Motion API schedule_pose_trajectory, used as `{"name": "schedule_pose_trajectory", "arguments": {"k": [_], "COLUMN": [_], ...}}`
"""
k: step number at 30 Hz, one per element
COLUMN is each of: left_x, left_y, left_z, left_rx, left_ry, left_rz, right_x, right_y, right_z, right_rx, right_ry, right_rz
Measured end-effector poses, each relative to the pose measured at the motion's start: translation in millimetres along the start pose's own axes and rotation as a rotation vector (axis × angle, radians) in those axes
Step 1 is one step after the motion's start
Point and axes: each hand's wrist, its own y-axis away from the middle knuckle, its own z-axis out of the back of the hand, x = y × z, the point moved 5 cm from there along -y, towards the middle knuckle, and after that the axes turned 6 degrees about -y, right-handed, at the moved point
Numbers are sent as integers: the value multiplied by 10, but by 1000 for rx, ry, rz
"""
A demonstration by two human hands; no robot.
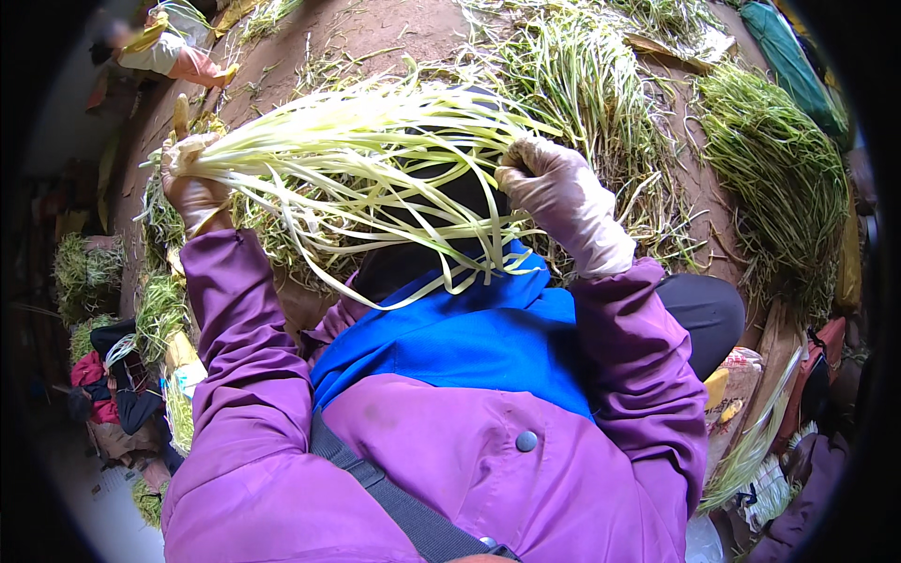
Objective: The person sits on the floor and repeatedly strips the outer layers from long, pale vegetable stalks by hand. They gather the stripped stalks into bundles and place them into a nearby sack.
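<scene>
My left hand [193,179], in a thin soiled glove, is closed around the pale base ends of a bunch of yellowish-green chive-like leaves [359,151], with one finger pointing up. The long, flat leaves fan out to the right above my lap, and some curl down over a blue cloth [436,338]. At their tips is my right hand [552,197], in a wrinkled whitish glove with its fingers curled in. Its fingertips meet some leaves, but whether they pinch any is hidden. Under the bunch, loose leaves and dry trimmings [303,246] lie on the ground.
Heaps of green leaves stand ahead [591,91] and at the right [774,176]. A green bundle [792,67] lies at the far right. One person [172,56] sits at the upper left and another [116,387] at the lower left. Pale leaves [760,436] lie near my right side.
</scene>
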Motion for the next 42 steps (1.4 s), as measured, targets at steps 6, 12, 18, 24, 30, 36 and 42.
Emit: {"name": "schedule_pose_trajectory", "arguments": {"k": [6,12,18,24,30,36,42], "left_x": [6,11,17,28,32,20,18], "left_y": [-23,-25,-43,-37,-60,-57,-31], "left_z": [11,30,59,80,75,44,-91], "left_rx": [-7,6,53,38,91,41,179], "left_ry": [4,2,-81,-47,8,-5,60], "left_rz": [-17,-8,-52,-15,22,59,58], "right_x": [-161,145,384,361,316,100,-137], "right_y": [99,211,8,23,96,270,286], "right_z": [220,318,-96,-216,-118,-1,55], "right_rx": [-218,-231,-157,-126,-130,-1,68], "right_ry": [250,176,425,583,431,-102,-771], "right_rz": [-41,243,438,613,509,147,-184]}}
